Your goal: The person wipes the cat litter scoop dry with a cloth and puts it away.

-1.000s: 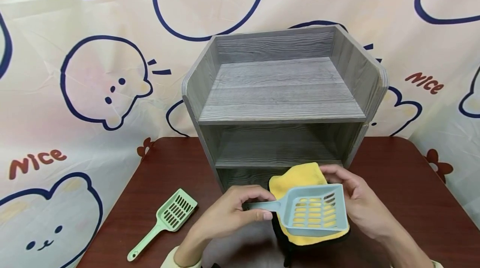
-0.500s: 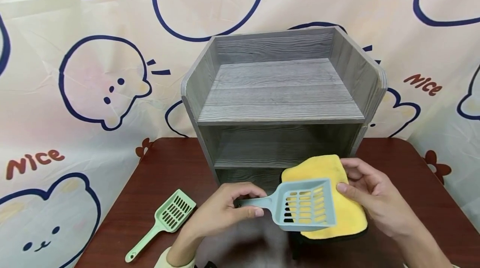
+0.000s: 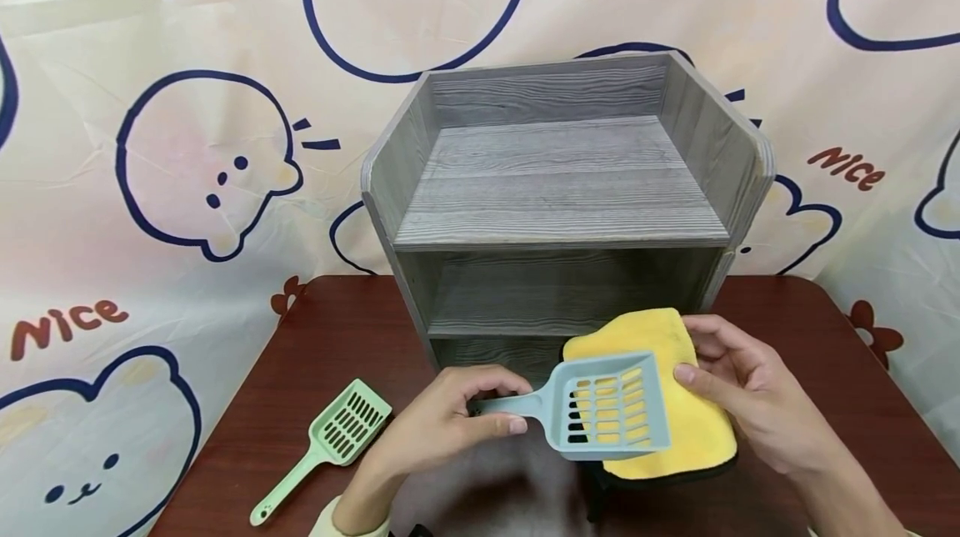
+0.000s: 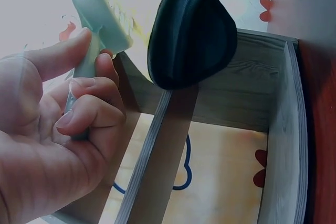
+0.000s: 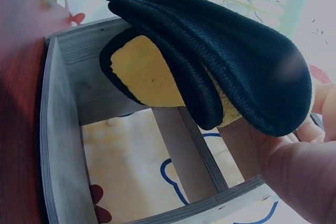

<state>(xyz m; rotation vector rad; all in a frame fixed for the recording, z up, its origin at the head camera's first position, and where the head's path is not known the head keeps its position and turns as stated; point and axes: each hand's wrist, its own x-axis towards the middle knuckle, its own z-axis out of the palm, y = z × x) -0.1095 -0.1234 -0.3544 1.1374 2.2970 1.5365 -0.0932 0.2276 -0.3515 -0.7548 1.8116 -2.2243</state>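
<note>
Standing on the dark red counter (image 3: pixel 810 345), a grey shelf unit (image 3: pixel 562 178) is set behind the work. Before it the yellow cloth (image 3: pixel 696 429), dark-backed, is pinched between thumb and fingers of the right hand (image 3: pixel 757 399). In front of the cloth, the blue scoop (image 3: pixel 560 412) is held by its handle in the curled left hand (image 3: pixel 457 420); contact between cloth and scoop cannot be judged. The green scoop (image 3: pixel 320 447) is laid to the left. Wiping the blue scoop is presumably the step in hand; next, the cloth should be brought firmly against its slotted pan.
</note>
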